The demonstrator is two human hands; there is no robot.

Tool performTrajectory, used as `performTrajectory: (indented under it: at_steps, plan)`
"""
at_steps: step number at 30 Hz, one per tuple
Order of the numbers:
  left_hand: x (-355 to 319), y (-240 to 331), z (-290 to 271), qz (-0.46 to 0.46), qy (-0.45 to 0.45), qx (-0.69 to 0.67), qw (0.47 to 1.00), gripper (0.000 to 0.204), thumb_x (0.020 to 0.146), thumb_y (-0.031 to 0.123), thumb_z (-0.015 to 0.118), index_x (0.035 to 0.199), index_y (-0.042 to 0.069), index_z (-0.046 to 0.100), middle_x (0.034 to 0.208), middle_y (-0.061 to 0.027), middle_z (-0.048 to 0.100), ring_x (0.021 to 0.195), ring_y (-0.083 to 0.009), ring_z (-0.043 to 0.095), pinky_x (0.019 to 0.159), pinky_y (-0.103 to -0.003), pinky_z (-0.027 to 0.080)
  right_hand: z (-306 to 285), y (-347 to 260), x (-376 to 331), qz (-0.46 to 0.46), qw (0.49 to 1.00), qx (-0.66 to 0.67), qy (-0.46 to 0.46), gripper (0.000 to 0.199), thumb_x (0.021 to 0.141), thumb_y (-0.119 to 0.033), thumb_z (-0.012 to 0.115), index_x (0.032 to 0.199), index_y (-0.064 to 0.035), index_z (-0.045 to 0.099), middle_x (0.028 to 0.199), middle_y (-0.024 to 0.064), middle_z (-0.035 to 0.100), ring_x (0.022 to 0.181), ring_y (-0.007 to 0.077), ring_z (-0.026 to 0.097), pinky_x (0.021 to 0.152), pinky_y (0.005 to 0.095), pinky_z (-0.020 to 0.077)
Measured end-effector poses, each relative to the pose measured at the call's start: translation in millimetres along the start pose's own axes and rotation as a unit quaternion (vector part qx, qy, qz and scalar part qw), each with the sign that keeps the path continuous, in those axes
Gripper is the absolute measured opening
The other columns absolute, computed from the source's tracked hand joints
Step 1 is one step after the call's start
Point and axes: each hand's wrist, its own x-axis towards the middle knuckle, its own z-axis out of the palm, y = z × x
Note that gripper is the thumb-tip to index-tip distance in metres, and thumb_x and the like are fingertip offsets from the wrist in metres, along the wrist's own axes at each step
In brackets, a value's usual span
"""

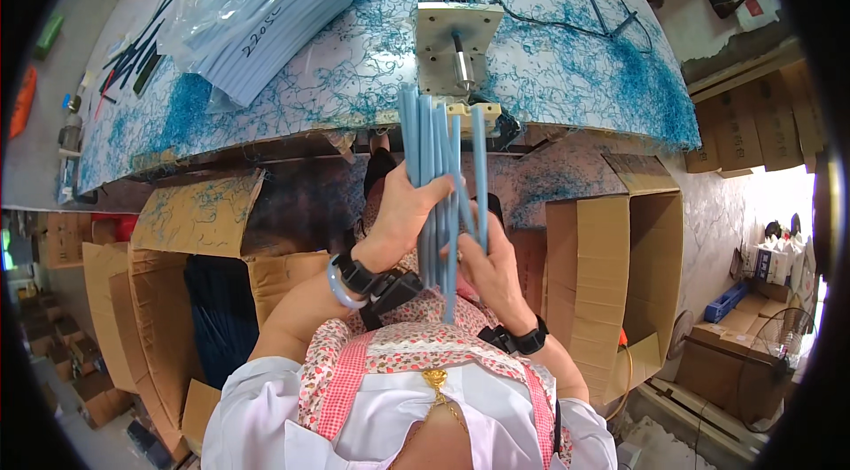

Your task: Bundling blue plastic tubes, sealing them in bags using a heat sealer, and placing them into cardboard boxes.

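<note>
Big white worktable (292, 80) up top, dusted all over with blue shavings, thickest toward its right edge, so probably trimmings off the same blue stuff. Open cardboard boxes below it: one under the left side (190, 293) packed with dark sticks, one under the right (633, 275) standing open-mouthed, both parked within easy reach of the seat. Clear plastic bag of pale blue tubes (266, 10) lying on the table's left half, looks like stock waiting its turn. Small motor with a square mounting plate (453, 27) bolted at the near edge, middle, shaft pointing straight at the lap, guessing so tube ends can be fed onto it without standing up. Bundle of blue tubes (440, 178) held upright just below that near edge, tips nearly touching the plate. Left hand (403, 213) wrapped round the bundle, fingers curled tight and pressed together to keep it from fanning out. Right hand (487, 266) lower down, thumb and fingers pinching one tube off to the side, seemingly singling it out.
</note>
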Motion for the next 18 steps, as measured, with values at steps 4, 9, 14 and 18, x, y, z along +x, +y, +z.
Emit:
performTrajectory:
  at_steps: [4,9,14,18]
  plan:
    - [6,-7,6,0.003,-0.011,-0.011,1.0,0.023,0.081,0.013,0.069,0.097,0.002,0.057,0.079,-0.0035,0.062,0.067,-0.0091,0.058,0.058,-0.024,0.049,-9,1,-8,0.013,0.999,0.026,0.036,0.035,0.089,-0.007,0.051,0.122,-0.0004,0.043,0.07,0.0,0.052,0.053,0.0049,0.047,0.048,0.0213,0.04]
    - [-3,-12,1,0.019,-0.034,0.0,0.999,0.025,0.082,0.014,0.068,0.099,0.002,0.055,0.08,-0.0031,0.061,0.069,-0.0092,0.059,0.059,-0.023,0.049,-13,5,2,0.056,0.997,0.049,0.016,0.037,0.088,-0.007,0.053,0.123,-0.0004,0.043,0.075,0.0011,0.054,0.055,0.0048,0.048,0.049,0.0215,0.0409]
    - [-15,-5,-13,-0.073,-0.027,0.015,0.997,0.03,0.083,0.016,0.067,0.105,0.003,0.054,0.088,-0.0056,0.063,0.072,-0.0119,0.06,0.062,-0.026,0.051,-11,8,-4,-0.037,0.998,0.0,0.046,0.035,0.089,-0.005,0.05,0.123,0.0006,0.042,0.069,-0.0013,0.049,0.05,0.0037,0.044,0.045,0.0189,0.036]
    - [-25,-16,-18,-0.135,-0.02,-0.019,0.99,0.027,0.082,0.015,0.068,0.103,0.001,0.057,0.085,-0.0048,0.064,0.071,-0.0109,0.061,0.059,-0.023,0.05,-12,-2,28,0.006,0.997,0.077,0.022,0.035,0.09,-0.007,0.05,0.123,0.0001,0.042,0.07,-0.0013,0.049,0.05,0.0036,0.042,0.045,0.0184,0.0345]
